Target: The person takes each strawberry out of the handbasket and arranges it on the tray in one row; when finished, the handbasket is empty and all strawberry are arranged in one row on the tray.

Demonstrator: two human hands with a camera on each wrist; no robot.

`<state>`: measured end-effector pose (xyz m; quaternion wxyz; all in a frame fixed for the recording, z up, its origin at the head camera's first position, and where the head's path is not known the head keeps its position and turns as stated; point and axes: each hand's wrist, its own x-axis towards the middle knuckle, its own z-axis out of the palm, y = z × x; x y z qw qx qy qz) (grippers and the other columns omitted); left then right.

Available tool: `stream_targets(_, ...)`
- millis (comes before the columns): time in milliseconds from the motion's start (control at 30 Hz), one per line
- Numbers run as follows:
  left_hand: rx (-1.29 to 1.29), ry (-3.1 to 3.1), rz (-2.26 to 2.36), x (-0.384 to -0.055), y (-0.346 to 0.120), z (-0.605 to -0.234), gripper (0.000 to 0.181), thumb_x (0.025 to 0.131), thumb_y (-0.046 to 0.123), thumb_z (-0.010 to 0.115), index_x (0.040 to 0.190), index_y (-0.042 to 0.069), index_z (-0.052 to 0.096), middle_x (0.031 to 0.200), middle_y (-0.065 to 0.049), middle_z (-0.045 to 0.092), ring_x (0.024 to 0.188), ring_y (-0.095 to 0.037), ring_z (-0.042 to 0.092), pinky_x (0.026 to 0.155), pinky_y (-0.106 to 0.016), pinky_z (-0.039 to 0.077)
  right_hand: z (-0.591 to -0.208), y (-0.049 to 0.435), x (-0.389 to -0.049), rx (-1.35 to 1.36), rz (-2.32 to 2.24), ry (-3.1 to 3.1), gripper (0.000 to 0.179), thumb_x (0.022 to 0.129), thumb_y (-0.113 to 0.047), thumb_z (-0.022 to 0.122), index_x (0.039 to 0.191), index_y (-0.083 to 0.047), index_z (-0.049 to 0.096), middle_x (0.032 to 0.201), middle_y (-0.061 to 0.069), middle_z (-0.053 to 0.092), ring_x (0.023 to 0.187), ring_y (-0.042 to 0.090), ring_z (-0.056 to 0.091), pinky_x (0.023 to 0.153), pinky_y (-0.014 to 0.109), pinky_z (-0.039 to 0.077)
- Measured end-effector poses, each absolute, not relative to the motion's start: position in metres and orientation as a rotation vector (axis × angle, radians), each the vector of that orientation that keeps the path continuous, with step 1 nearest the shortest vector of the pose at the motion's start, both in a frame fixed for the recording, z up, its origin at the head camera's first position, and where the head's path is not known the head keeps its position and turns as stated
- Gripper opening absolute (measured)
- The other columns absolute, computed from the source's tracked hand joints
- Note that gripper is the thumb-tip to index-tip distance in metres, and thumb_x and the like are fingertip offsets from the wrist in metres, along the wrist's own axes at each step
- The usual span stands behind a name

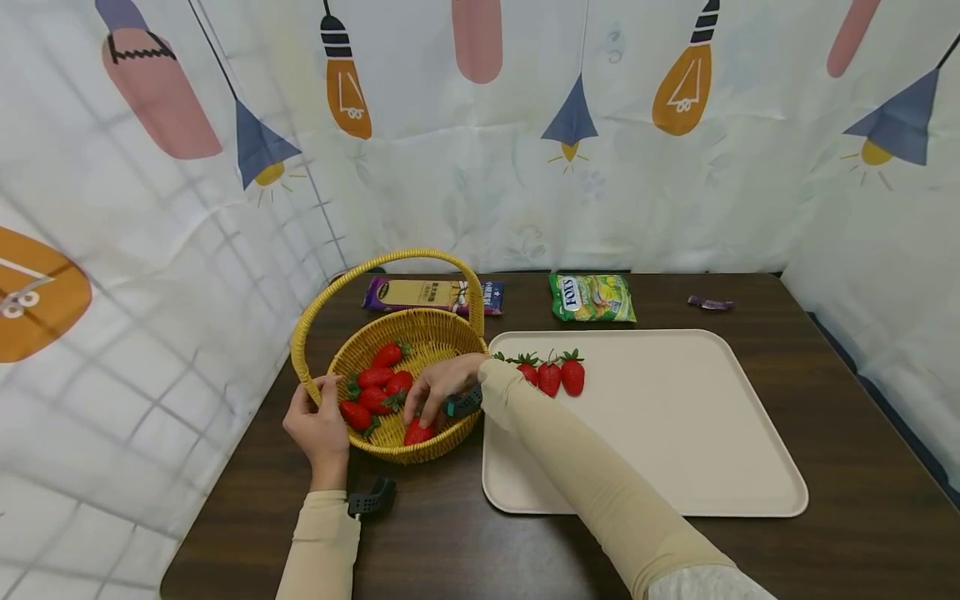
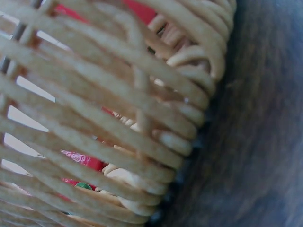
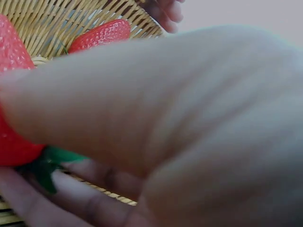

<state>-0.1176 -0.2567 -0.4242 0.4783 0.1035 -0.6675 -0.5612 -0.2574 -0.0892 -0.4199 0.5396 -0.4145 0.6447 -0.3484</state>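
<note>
A yellow wicker basket (image 1: pixel 431 327) with a tall hoop handle sits on the table, several red strawberries (image 1: pixel 375 377) lying inside it. At its left side my left hand (image 1: pixel 321 427) grips the rim near the foot of the handle. My right hand (image 1: pixel 444 385) reaches down into the basket and holds a strawberry (image 1: pixel 417 432) near the front wall. In the right wrist view, thumb and fingers lie on either side of this strawberry (image 3: pixel 19 151), its green leaves towards the palm. Only the woven wall (image 2: pixel 104 90) and bits of red behind it fill the left wrist view.
Right of the basket lies a beige tray (image 1: pixel 645 450), with a row of strawberries (image 1: pixel 573 375) at its upper left, partly behind my right sleeve. Along the back are a purple snack pack (image 1: pixel 427 293), a green candy bag (image 1: pixel 592 298) and a small purple wrapper (image 1: pixel 710 304).
</note>
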Motion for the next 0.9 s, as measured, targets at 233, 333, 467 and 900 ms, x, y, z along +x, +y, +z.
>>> stream_targets(233,0.250,-1.626,-1.375,-0.1169,-0.2583,-0.4273,0.020,0.093,0.005,0.063,0.091,-0.015,0.068,0.088,-0.035,0.064,0.072,-0.002,0.056,0.066,-0.021,0.041,-0.4236,-0.0907,-0.2573,-1.031,-0.834,1.710,0.021,0.089,-0.011,0.070,0.109,-0.007,0.073,0.102,-0.003,0.072,0.083,0.009,0.063,0.077,0.027,0.053)
stream_targets(333,0.245,-1.633,-1.364,-0.1171,-0.2585,-0.4267,0.024,0.094,0.009,0.064,0.091,-0.015,0.068,0.088,-0.031,0.066,0.072,-0.002,0.056,0.066,-0.020,0.041,-0.4247,-0.0905,-0.2586,-1.060,-0.851,1.782,0.022,0.088,-0.013,0.071,0.110,-0.008,0.073,0.101,-0.005,0.070,0.082,0.007,0.056,0.075,0.024,0.050)
stream_targets(467,0.248,-1.638,-1.357,-0.1178,-0.2583,-0.4259,0.024,0.093,0.008,0.064,0.092,-0.015,0.068,0.087,-0.028,0.067,0.072,-0.001,0.056,0.065,-0.020,0.040,-0.4246,-0.0901,-0.2596,-1.067,-0.886,1.841,0.024,0.087,-0.013,0.072,0.111,-0.009,0.073,0.103,-0.006,0.067,0.086,0.007,0.052,0.077,0.024,0.049)
stream_targets(900,0.255,-1.631,-1.364,-0.1184,-0.2579,-0.4255,0.018,0.092,0.002,0.063,0.091,-0.015,0.068,0.087,-0.030,0.066,0.073,-0.002,0.056,0.066,-0.022,0.039,-0.4248,-0.0910,-0.2574,-0.983,-0.818,1.557,0.022,0.088,-0.002,0.069,0.109,-0.006,0.074,0.105,0.003,0.072,0.076,0.018,0.068,0.076,0.036,0.057)
